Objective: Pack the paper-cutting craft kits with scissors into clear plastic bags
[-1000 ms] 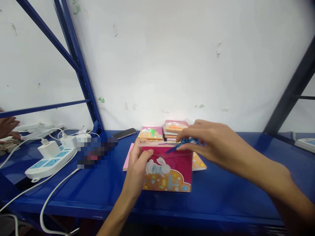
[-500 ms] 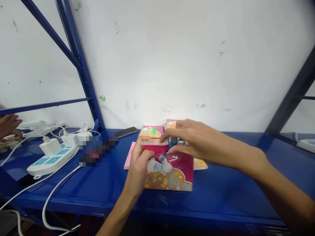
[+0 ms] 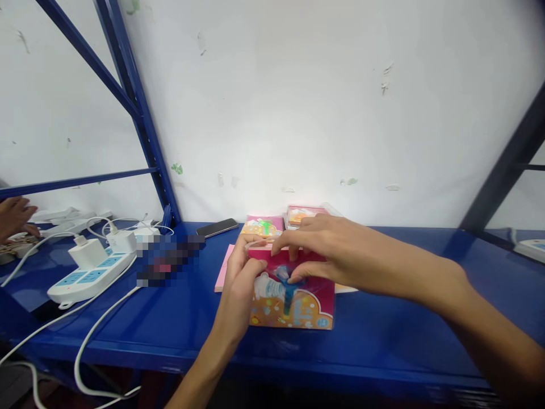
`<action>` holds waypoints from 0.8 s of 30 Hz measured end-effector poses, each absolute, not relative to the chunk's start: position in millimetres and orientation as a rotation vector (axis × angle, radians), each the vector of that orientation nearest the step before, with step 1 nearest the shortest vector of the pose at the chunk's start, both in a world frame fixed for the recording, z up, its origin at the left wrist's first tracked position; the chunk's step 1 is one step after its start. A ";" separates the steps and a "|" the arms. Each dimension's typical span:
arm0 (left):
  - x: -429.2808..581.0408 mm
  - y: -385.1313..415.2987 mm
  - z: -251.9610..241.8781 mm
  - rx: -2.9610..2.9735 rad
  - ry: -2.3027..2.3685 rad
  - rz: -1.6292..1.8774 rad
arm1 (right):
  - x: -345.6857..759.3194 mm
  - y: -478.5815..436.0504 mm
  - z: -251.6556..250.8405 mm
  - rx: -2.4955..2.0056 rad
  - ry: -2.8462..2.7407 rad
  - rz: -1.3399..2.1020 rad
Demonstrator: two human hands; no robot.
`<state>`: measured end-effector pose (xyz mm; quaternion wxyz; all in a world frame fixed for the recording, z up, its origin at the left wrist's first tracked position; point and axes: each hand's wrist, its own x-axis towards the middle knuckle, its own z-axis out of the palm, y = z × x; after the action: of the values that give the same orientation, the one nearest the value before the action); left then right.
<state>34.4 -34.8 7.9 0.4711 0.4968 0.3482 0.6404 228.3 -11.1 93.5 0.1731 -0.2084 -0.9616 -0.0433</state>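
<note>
A magenta picture book point(image 3: 293, 309) with a white rabbit and orange cloud print lies flat on the blue shelf, apparently in clear plastic. My left hand point(image 3: 238, 278) grips its left edge. My right hand point(image 3: 323, 250) reaches over its top edge, with the thumb against small blue scissors point(image 3: 285, 284), whose blades point toward me over the cover. A pink sheet point(image 3: 223, 272) sticks out from under the left side. Behind lie a book with a green bow point(image 3: 264, 227) and a small stack of books point(image 3: 305, 216).
A phone point(image 3: 217, 227) lies behind the books. To the left are a white power strip point(image 3: 89, 278) with plugged-in chargers, white cables and a pixelated patch point(image 3: 166, 261). Another person's hand point(image 3: 15, 218) is at the far left. Blue shelf uprights point(image 3: 145, 136) stand against the white wall.
The scissors have swung so their blades point toward me and now lie lower over the cover. My right hand has moved slightly left and down. The book has barely moved.
</note>
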 end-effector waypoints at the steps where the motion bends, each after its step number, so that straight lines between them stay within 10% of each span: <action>1: 34.4 -34.9 7.8 1.213 0.854 1.562 | 229.0 -12.2 94.0 -0.600 -2.723 -0.115; 24: -9.9 -18.0 12.1 1.834 1.104 1.333 | 288.4 3.2 14.4 -0.801 -1.972 0.408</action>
<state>-9.9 -18.0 12.1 0.3049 0.6927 0.4168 0.5035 288.4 3.2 14.4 0.4684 -0.3265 -0.8040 0.1664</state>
